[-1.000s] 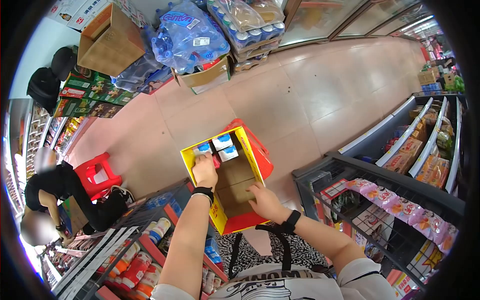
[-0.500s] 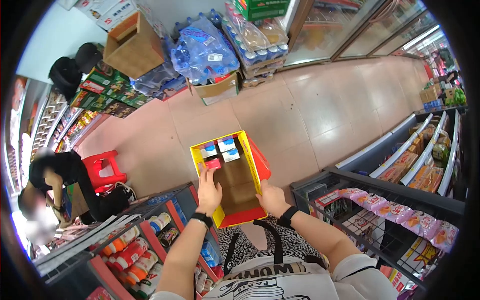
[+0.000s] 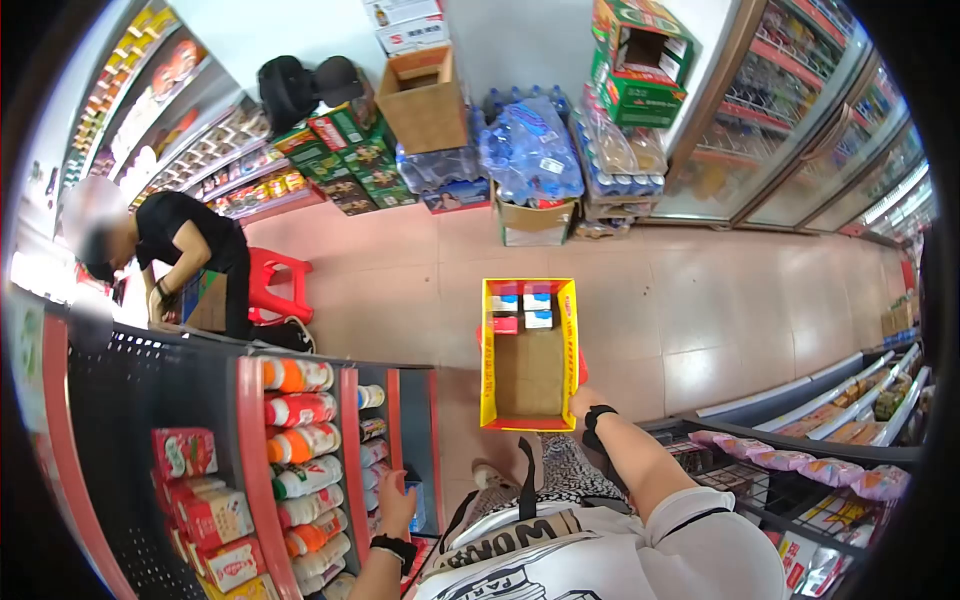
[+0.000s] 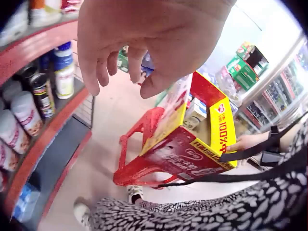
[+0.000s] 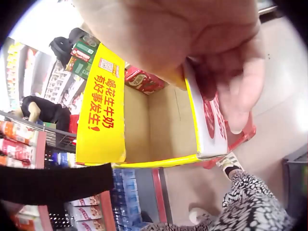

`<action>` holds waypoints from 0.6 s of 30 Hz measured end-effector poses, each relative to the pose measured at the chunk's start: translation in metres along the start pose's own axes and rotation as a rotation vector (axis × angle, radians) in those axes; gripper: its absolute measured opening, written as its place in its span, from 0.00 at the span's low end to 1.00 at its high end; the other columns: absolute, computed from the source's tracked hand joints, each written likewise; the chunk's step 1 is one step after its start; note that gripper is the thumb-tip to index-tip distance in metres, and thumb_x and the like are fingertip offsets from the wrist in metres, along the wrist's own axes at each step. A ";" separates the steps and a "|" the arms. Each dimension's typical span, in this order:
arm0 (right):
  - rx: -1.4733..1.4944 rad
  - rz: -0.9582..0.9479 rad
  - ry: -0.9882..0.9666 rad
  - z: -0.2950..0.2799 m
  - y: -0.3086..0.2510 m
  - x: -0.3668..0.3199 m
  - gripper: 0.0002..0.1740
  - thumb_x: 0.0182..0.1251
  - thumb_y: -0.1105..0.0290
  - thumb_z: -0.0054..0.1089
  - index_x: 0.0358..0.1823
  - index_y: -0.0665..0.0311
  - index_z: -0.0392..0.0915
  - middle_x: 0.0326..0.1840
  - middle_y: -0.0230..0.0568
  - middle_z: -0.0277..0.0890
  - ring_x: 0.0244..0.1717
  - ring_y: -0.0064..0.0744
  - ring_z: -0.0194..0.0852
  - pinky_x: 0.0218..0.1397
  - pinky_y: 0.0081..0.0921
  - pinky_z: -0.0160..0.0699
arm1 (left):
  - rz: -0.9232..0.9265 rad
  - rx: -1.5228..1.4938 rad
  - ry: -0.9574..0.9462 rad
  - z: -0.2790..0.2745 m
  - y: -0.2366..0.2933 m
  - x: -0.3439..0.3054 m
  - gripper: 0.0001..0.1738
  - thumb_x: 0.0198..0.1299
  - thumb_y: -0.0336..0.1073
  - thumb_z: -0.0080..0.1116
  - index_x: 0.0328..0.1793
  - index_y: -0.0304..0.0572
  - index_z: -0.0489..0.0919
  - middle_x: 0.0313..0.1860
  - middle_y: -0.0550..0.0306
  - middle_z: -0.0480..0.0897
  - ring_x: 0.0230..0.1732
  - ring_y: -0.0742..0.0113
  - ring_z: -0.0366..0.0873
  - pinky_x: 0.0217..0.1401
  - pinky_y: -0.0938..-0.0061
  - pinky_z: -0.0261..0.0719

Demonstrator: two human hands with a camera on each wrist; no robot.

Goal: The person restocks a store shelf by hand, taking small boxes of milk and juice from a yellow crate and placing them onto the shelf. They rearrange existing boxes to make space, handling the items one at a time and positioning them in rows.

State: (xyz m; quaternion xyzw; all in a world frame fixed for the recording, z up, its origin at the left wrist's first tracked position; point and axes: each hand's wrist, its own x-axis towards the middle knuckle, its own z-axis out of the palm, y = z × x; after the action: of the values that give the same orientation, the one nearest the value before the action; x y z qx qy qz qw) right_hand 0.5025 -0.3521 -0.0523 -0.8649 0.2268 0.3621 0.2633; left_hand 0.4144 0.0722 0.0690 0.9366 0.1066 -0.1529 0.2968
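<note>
Left grip (image 3: 397,503) has withdrawn from the rectangular, yellow-rimmed cardboard box (image 3: 528,374).

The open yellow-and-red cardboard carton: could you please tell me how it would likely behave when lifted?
The carton likely feels light for its size, since much of its bottom is bare. Its walls seem stiff, standing straight around the open top. It may dip at the far end, where small white-and-blue and red boxes sit.

My head cam faces forward-down from above, wrist cams look close past my left hand (image 4: 151,38) and right hand (image 5: 192,41), all sharing the yellow-rimmed carton (image 3: 530,375).
</note>
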 end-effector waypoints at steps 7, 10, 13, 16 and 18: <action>0.080 0.098 0.180 0.035 0.011 0.000 0.17 0.58 0.65 0.54 0.44 0.69 0.80 0.43 0.59 0.78 0.50 0.55 0.76 0.53 0.40 0.75 | -0.040 -0.046 0.027 -0.014 -0.077 -0.074 0.20 0.46 0.31 0.60 0.49 0.40 0.75 0.53 0.43 0.72 0.59 0.46 0.68 0.62 0.61 0.67; 0.051 0.101 0.222 0.039 0.010 -0.008 0.16 0.60 0.64 0.54 0.43 0.68 0.80 0.40 0.59 0.79 0.44 0.52 0.80 0.46 0.39 0.78 | 0.032 -0.074 0.043 -0.027 -0.087 -0.098 0.20 0.47 0.31 0.60 0.49 0.40 0.76 0.53 0.44 0.73 0.59 0.46 0.69 0.61 0.61 0.68; 0.043 0.090 0.247 0.042 0.014 -0.004 0.16 0.62 0.64 0.53 0.43 0.69 0.80 0.37 0.60 0.79 0.41 0.51 0.81 0.41 0.40 0.79 | 0.050 -0.088 0.043 -0.046 -0.079 -0.114 0.19 0.49 0.32 0.61 0.49 0.39 0.76 0.53 0.45 0.73 0.58 0.47 0.70 0.61 0.61 0.69; 0.254 0.169 0.190 0.067 0.030 0.015 0.17 0.61 0.68 0.47 0.46 0.68 0.79 0.47 0.58 0.77 0.53 0.52 0.75 0.53 0.39 0.74 | 0.082 -0.095 0.015 -0.067 -0.065 -0.122 0.19 0.49 0.32 0.61 0.49 0.39 0.76 0.53 0.46 0.74 0.58 0.49 0.71 0.60 0.63 0.69; 0.240 0.106 0.198 0.083 0.043 0.020 0.17 0.60 0.69 0.47 0.46 0.70 0.78 0.47 0.57 0.78 0.51 0.49 0.77 0.52 0.37 0.74 | 0.107 -0.107 0.040 -0.080 -0.055 -0.127 0.19 0.50 0.31 0.62 0.50 0.38 0.76 0.53 0.47 0.74 0.57 0.49 0.71 0.60 0.63 0.69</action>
State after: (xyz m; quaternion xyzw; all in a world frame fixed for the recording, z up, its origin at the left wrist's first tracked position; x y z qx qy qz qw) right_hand 0.4484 -0.3368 -0.1300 -0.8456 0.3386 0.2587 0.3215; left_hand 0.2985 0.1496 0.1472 0.9267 0.0703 -0.1120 0.3518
